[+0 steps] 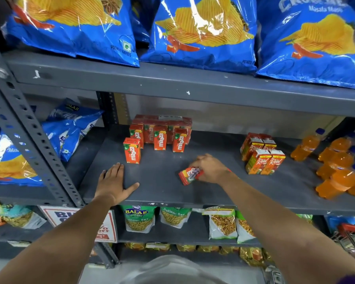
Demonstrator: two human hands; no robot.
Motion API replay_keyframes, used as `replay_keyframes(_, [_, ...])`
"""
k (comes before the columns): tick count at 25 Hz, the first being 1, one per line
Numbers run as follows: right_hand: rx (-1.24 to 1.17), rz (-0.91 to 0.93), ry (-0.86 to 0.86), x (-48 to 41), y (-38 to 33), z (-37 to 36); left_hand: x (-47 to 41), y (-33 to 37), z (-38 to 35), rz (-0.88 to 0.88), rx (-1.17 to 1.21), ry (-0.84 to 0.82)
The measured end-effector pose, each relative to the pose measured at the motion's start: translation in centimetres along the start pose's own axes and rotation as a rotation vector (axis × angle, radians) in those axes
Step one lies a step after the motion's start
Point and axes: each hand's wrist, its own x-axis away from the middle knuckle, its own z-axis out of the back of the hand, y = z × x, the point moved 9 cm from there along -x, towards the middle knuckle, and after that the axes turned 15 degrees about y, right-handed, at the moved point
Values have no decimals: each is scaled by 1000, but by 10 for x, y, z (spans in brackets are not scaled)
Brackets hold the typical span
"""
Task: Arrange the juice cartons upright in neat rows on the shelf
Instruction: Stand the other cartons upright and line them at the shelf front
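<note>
1. Bare shelf [162, 181] lies open between the left hand [113, 183] and the right hand [210, 170].
2. Upright Maaza cartons [158, 138] block the far left.
3. Real cartons [262, 156] and orange bottles [336, 165] crowd the right.

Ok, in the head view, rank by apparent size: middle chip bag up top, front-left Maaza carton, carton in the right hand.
1. Middle chip bag, by far.
2. Front-left Maaza carton and the tilted carton in the right hand: alike, the latter partly covered, so unranked.
</note>
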Motion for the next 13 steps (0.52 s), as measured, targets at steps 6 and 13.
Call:
replay_keyframes(6, [-308,-417,277,-30,-22,10,-13,-8,4,3,51,15])
replay_keyframes(13, [-630,-775,419,-60,-47,-17,-14,-9,-9,13,84,-219])
